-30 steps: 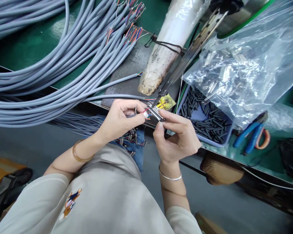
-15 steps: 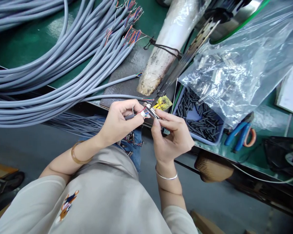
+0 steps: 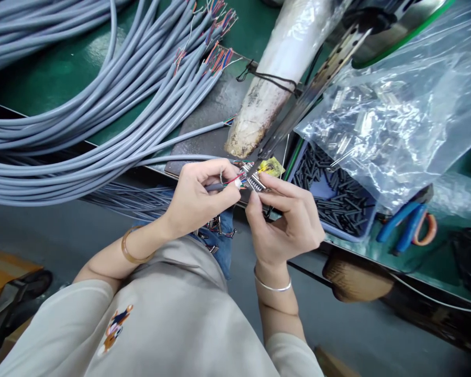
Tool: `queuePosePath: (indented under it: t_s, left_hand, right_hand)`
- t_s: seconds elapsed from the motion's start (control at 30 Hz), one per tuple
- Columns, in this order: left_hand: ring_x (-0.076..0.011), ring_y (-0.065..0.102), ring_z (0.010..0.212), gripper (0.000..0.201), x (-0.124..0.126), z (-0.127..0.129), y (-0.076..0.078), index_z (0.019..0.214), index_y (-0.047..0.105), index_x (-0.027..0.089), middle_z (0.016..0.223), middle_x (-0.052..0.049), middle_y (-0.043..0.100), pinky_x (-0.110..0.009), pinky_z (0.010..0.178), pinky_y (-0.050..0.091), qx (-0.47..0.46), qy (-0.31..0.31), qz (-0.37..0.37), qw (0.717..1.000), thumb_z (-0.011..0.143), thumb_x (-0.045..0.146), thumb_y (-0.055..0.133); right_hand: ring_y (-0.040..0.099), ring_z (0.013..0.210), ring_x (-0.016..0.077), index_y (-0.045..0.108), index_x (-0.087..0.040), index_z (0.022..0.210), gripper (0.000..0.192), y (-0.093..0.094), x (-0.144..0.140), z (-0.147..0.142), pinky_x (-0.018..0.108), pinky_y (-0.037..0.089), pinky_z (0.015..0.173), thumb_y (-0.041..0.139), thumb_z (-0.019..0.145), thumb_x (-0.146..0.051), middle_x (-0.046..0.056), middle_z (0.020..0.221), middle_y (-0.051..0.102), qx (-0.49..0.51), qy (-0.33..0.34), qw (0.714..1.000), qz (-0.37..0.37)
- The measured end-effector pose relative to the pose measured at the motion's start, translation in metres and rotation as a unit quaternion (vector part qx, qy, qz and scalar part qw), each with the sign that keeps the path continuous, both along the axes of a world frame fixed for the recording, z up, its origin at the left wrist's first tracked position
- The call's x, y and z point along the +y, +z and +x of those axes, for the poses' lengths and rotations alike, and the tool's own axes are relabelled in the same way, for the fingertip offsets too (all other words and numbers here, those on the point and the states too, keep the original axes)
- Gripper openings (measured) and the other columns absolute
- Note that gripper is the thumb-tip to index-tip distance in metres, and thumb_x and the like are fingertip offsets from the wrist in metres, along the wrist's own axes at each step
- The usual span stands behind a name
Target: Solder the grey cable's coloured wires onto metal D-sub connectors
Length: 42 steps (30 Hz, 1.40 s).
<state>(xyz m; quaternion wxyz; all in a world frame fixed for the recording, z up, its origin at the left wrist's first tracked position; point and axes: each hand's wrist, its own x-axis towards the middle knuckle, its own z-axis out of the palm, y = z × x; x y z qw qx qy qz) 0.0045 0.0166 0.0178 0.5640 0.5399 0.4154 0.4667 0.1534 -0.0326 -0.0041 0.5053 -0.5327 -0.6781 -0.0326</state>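
My left hand point(image 3: 204, 193) pinches the stripped end of a grey cable, whose thin coloured wires point(image 3: 238, 179) fan out past the fingertips. Between the thumb and fingers of my right hand point(image 3: 286, 214) is a small metal connector point(image 3: 256, 183) with a row of pins. A fixed soldering iron point(image 3: 275, 133) slants down from the upper right, and its dark tip reaches the connector and the wires. Whether the tip touches a pin is too small to tell. Just behind the connector lies a yellow sponge-like pad point(image 3: 272, 166).
Many grey cables point(image 3: 141, 125) with stripped ends spread over the left. A plastic-wrapped roll point(image 3: 259, 99) lies beside the iron. Right of it are a tray point(image 3: 367, 230) of black tubes, a clear bag point(image 3: 416, 115) of metal parts and blue-handled pliers point(image 3: 410, 225). Finished-looking connectors point(image 3: 215, 225) lie on my lap.
The whole view has shifted slightly, so most things sit further right. A red wire at my left fingertips now shows more plainly near the iron's tip. Both hands keep their grips.
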Motion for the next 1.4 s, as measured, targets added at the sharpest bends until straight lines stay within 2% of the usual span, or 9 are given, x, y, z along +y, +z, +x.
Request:
queuePosePath:
  t_s: [0.13, 0.27, 0.33, 0.43, 0.5, 0.73, 0.97, 1.17, 1.4]
  left_hand:
    - [-0.01, 0.055, 0.065, 0.016, 0.001, -0.002, -0.002, 0.063, 0.06, 0.015, 0.069, -0.002, 0.064, -0.022, 0.061, 0.045, -0.005, -0.027, -0.018, 0.999, 0.077, 0.016, 0.066]
    - [-0.0093, 0.051, 0.062, 0.015, 0.0, -0.005, -0.005, 0.063, 0.061, 0.015, 0.067, -0.001, 0.062, -0.021, 0.058, 0.042, 0.003, -0.044, -0.042, 0.998, 0.076, 0.017, 0.067]
    - [-0.0094, 0.051, 0.062, 0.014, -0.001, -0.007, -0.005, 0.064, 0.063, 0.015, 0.067, -0.001, 0.063, -0.021, 0.056, 0.041, -0.006, -0.056, -0.047, 0.997, 0.076, 0.017, 0.068]
    - [-0.0096, 0.052, 0.062, 0.012, -0.003, -0.008, -0.002, 0.066, 0.066, 0.014, 0.066, -0.001, 0.062, -0.021, 0.056, 0.042, -0.023, -0.072, -0.057, 0.996, 0.077, 0.017, 0.07]
    - [-0.0099, 0.054, 0.063, 0.013, -0.004, -0.008, -0.002, 0.066, 0.066, 0.014, 0.066, -0.002, 0.063, -0.021, 0.059, 0.044, -0.03, -0.066, -0.057, 0.996, 0.078, 0.017, 0.069]
    - [-0.0103, 0.057, 0.066, 0.011, -0.008, -0.001, -0.004, 0.065, 0.062, 0.015, 0.066, -0.001, 0.063, -0.02, 0.062, 0.048, 0.008, 0.009, -0.005, 1.0, 0.075, 0.015, 0.065]
    - [-0.0103, 0.057, 0.065, 0.01, -0.004, -0.001, -0.004, 0.064, 0.062, 0.015, 0.064, 0.0, 0.061, -0.02, 0.062, 0.048, 0.019, 0.01, 0.009, 1.0, 0.074, 0.014, 0.063]
    - [-0.0108, 0.059, 0.067, 0.01, -0.004, 0.001, -0.003, 0.064, 0.059, 0.016, 0.068, -0.001, 0.065, -0.021, 0.064, 0.049, 0.054, 0.012, 0.026, 0.998, 0.074, 0.014, 0.062]
    - [-0.0106, 0.058, 0.067, 0.013, -0.003, 0.0, 0.0, 0.064, 0.059, 0.016, 0.067, 0.0, 0.063, -0.021, 0.065, 0.049, 0.053, 0.007, 0.037, 0.998, 0.076, 0.013, 0.061]
  right_hand:
    - [0.079, 0.088, 0.018, 0.067, -0.024, 0.094, 0.02, -0.004, -0.004, 0.0, 0.029, 0.066, 0.071, 0.077, 0.082, -0.012, 0.003, 0.109, 0.081, -0.045, -0.003, 0.999, 0.022]
    - [0.079, 0.088, 0.0167, 0.065, -0.023, 0.092, 0.021, -0.008, -0.007, 0.002, 0.026, 0.065, 0.073, 0.078, 0.081, -0.01, 0.004, 0.108, 0.081, -0.071, 0.005, 0.997, 0.033]
    - [0.079, 0.089, 0.0174, 0.065, -0.023, 0.092, 0.019, -0.008, -0.008, 0.002, 0.028, 0.065, 0.073, 0.076, 0.083, -0.01, 0.003, 0.105, 0.081, -0.024, 0.004, 1.0, 0.012]
    - [0.079, 0.093, 0.0195, 0.066, -0.023, 0.089, 0.013, -0.004, -0.009, 0.001, 0.032, 0.066, 0.074, 0.072, 0.087, -0.011, 0.003, 0.101, 0.08, 0.097, 0.018, 0.993, -0.069]
    - [0.079, 0.094, 0.0196, 0.066, -0.022, 0.089, 0.013, -0.003, -0.009, 0.0, 0.033, 0.066, 0.076, 0.072, 0.087, -0.011, 0.003, 0.1, 0.08, 0.123, 0.027, 0.988, -0.09]
    - [0.078, 0.087, 0.0151, 0.065, -0.023, 0.09, 0.02, -0.001, -0.007, -0.002, 0.026, 0.063, 0.076, 0.076, 0.084, -0.007, 0.002, 0.102, 0.081, -0.006, -0.002, 1.0, -0.01]
    - [0.078, 0.09, 0.016, 0.064, -0.022, 0.089, 0.018, 0.0, -0.004, -0.002, 0.029, 0.063, 0.079, 0.074, 0.085, -0.008, 0.003, 0.102, 0.081, 0.015, 0.01, 1.0, -0.023]
    - [0.078, 0.089, 0.0154, 0.064, -0.022, 0.09, 0.019, -0.002, -0.002, -0.001, 0.028, 0.063, 0.078, 0.075, 0.084, -0.008, 0.003, 0.103, 0.081, -0.012, 0.001, 1.0, -0.009]
    - [0.078, 0.088, 0.0167, 0.066, -0.022, 0.09, 0.02, 0.002, 0.002, -0.003, 0.029, 0.064, 0.078, 0.077, 0.083, -0.008, 0.002, 0.102, 0.081, -0.017, -0.004, 1.0, -0.002]
